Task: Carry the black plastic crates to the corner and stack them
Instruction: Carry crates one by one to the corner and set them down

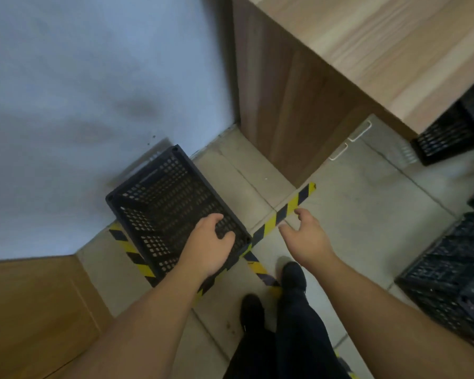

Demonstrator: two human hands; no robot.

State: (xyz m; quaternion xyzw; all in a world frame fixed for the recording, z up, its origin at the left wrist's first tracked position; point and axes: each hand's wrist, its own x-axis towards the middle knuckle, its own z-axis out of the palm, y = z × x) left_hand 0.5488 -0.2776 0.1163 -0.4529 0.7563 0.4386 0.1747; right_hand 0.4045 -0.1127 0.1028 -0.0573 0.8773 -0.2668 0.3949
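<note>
One crate point(173, 209) sits on the floor point(348, 192) in the corner, its far long side against the pale wall point(93, 77), inside a square marked out with yellow-and-black tape point(285, 207). It is open side up and I can see through its mesh bottom. My left hand point(207, 246) is over its near right corner, palm down, fingers curled loosely; whether they touch the rim I cannot tell, but they are not closed around anything. My right hand point(305, 236) hangs in the air just right of the crate, above the tape, fingers spread and slack, holding nothing.

To the right of the crate a wooden cabinet point(285, 105) stands against the wall, with a lighter wooden top reaching across the upper right of the view. More black crates point(449, 274) are at the right edge, on the floor near my right forearm, and another black crate point(449, 132) lies further back under the wooden top. A second wooden panel point(33, 310) fills the lower left. My dark shoes point(292, 274) stand on the floor just behind the taped square.
</note>
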